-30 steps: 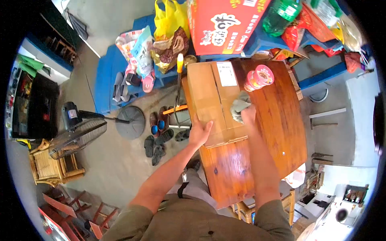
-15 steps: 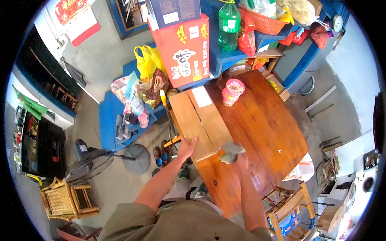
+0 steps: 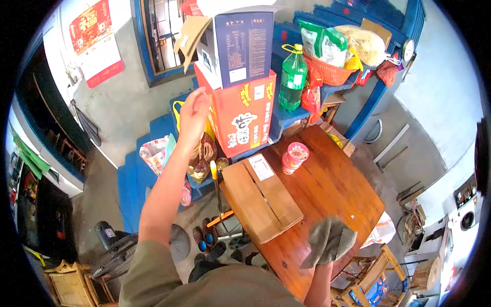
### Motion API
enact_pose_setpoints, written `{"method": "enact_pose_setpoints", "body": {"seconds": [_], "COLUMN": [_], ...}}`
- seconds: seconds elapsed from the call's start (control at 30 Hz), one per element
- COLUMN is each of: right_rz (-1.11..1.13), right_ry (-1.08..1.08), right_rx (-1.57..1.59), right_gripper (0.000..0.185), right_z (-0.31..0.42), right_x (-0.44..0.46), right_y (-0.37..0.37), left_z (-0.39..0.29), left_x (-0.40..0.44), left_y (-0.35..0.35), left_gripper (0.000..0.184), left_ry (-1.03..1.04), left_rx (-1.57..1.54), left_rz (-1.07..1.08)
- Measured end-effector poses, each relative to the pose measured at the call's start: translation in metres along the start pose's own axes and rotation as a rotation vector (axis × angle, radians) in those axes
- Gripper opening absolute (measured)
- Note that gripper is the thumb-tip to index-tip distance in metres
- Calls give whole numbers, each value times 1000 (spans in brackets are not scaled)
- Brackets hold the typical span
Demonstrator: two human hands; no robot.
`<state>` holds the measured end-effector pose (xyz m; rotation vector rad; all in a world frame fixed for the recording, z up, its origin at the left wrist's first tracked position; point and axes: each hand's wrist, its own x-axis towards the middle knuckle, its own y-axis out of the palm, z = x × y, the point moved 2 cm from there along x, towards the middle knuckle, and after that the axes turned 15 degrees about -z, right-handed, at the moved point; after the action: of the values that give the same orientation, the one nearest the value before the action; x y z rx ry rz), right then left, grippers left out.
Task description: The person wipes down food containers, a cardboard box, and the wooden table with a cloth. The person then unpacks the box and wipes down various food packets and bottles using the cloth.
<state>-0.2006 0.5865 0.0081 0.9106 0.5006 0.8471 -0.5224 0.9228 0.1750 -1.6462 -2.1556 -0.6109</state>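
Note:
My left hand (image 3: 196, 113) is raised beside the left edge of a red carton (image 3: 244, 120), its fingers loosely stretched with nothing visible in them. Whether it touches the carton I cannot tell. A grey-green cloth (image 3: 330, 240) hangs spread over the right part of the wooden table (image 3: 337, 189); my right hand (image 3: 323, 265) holds it, its fingers mostly hidden behind the fabric. Between my arms, a closed brown cardboard box (image 3: 262, 199) with a white label lies on the table's left side, touched by neither hand. A pink cup (image 3: 295, 157) stands behind it.
A dark blue box (image 3: 243, 48) with raised flaps stands on the red carton. Blue steps (image 3: 279, 120) carry a green bottle (image 3: 293, 79) and an orange basket (image 3: 332, 71). A fan (image 3: 117, 256) stands at left, a bamboo chair (image 3: 376, 279) at lower right.
My left hand has left the brown box and risen to the red carton. My right hand has moved right, away from the box, with the cloth now spread out. The view has tilted up.

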Motion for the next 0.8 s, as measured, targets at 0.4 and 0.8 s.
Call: {"method": "enact_pose_setpoints", "body": {"seconds": [0.4, 0.8], "right_rz": [-309, 62], "right_ry": [118, 177], "right_rx": [-52, -97], "right_gripper": [39, 44], "right_z": [-62, -56], "right_x": [22, -11], "right_y": [67, -12], "left_z": [-64, -73], "left_x": [138, 178], "left_y": [80, 108], "left_gripper": [72, 70], "left_ry": [134, 8], "left_rx": [-292, -305], "left_rz": [-185, -322]}}
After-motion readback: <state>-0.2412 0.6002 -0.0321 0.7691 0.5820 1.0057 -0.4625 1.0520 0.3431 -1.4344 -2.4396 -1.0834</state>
